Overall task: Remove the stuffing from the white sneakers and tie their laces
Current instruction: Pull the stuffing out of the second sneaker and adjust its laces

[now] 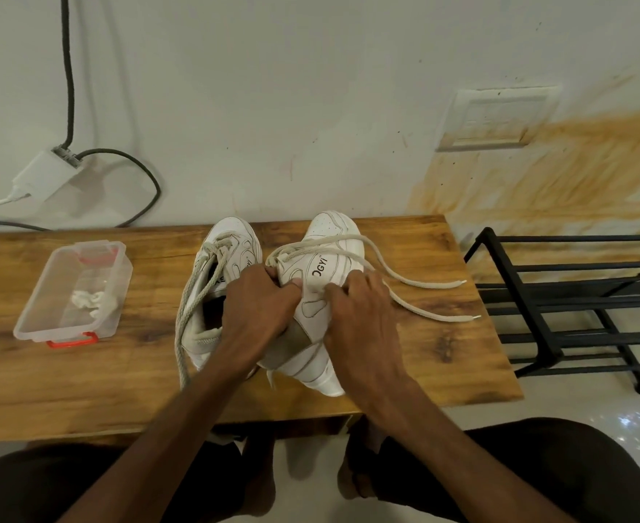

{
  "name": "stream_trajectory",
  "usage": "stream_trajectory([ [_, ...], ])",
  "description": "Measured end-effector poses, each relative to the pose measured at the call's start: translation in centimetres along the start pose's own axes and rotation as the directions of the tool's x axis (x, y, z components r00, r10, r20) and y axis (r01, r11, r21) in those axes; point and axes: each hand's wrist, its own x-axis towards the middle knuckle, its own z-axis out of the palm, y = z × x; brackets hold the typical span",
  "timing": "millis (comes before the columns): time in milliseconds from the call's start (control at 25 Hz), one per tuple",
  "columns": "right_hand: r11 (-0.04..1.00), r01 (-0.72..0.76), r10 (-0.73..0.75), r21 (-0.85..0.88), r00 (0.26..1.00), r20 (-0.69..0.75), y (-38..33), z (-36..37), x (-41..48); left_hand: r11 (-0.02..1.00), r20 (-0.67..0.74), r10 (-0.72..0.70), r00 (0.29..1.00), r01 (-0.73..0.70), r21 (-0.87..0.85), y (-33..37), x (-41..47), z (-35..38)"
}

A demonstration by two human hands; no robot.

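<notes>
Two white sneakers stand side by side on a wooden table (405,371), toes toward the wall. The left sneaker (235,239) has its opening dark and its grey laces (188,296) hanging loose over its left side. The right sneaker (333,251) is tilted onto its side, its untied laces (424,281) trailing right across the table. My left hand (258,307) grips the right sneaker at its opening, fingers curled at the tongue. My right hand (360,307) presses on that sneaker's outer side. Whether stuffing is inside the right sneaker is hidden by my hands.
A clear plastic box (39,318) with red clips stands at the table's left, with crumpled white paper (92,298) inside. A black metal rack (575,307) stands right of the table. A white adapter (43,175) with cables hangs on the wall behind. My knees are below the table's front edge.
</notes>
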Motion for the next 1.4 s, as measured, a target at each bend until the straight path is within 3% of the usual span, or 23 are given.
stream_trajectory([
  [80, 0.999, -0.009, 0.011, 0.035, 0.999, -0.047, 1.2, 0.5, 2.2, 0.998, 0.046, 0.044, 0.998, -0.046, 0.036, 0.4, 0.2, -0.6],
  [240, 0.966, -0.238, 0.239, 0.104, 0.971, -0.005, 2.4, 0.8, 3.4, 0.977, 0.081, 0.106, 0.991, -0.119, 0.175, 1.1, 0.7, -0.5],
  [320, 0.975, -0.200, 0.198, 0.099, 0.980, 0.034, 0.5, 0.2, 1.0, 0.943, 0.076, 0.151, 0.986, -0.167, 0.289, 0.9, 0.8, -0.4],
  [480, 0.983, -0.130, 0.130, 0.131, 0.992, 0.006, 0.9, 0.3, 0.7, 0.686, -0.023, 0.322, 0.947, -0.216, 0.695, 1.3, 1.0, -1.0],
  [560, 0.980, -0.118, 0.114, 0.159, 0.993, 0.030, 0.9, 0.5, 0.8, 0.657, 0.174, 0.342, 0.923, -0.367, 0.658, 1.4, 2.5, -1.1],
  [640, 0.986, -0.061, 0.054, 0.157, 0.997, 0.046, 0.2, 0.4, 0.5, 0.740, 0.415, 0.271, 0.868, -0.464, 0.486, 1.5, 4.4, -1.3],
  [720, 0.993, -0.029, 0.025, 0.118, 0.999, 0.040, -0.1, -0.1, 1.1, 0.752, 0.505, 0.251, 0.826, -0.495, 0.435, 1.7, 5.6, -1.3],
  [800, 0.997, -0.050, 0.048, 0.058, 0.998, 0.033, 0.6, -0.7, 2.8, 0.782, 0.476, 0.296, 0.828, -0.497, 0.376, 2.1, 5.6, -1.0],
  [880, 0.982, -0.134, 0.142, 0.136, 0.989, -0.050, 2.1, -1.0, 5.6, 0.823, 0.460, 0.340, 0.820, -0.496, 0.275, 2.6, 5.2, -0.1],
  [960, 0.957, -0.195, 0.226, 0.216, 0.966, -0.126, 3.7, -0.4, 9.1, 0.804, 0.456, 0.364, 0.812, -0.521, 0.286, 2.9, 4.5, 0.9],
  [1120, 0.973, -0.127, 0.110, 0.193, 0.989, 0.094, 4.8, 1.1, 10.3, 0.831, 0.363, 0.350, 0.864, -0.465, 0.305, 2.8, 4.2, 0.9],
  [1320, 0.946, 0.042, -0.070, 0.322, 0.995, 0.077, 3.8, 1.0, 5.1, 0.768, 0.378, 0.345, 0.859, -0.490, 0.413, 2.9, 4.2, 0.1],
  [1400, 0.964, -0.041, 0.037, 0.262, 0.999, 0.020, 5.0, 2.2, 5.9, 0.805, 0.377, 0.327, 0.867, -0.464, 0.370, 2.8, 4.3, -0.1],
])
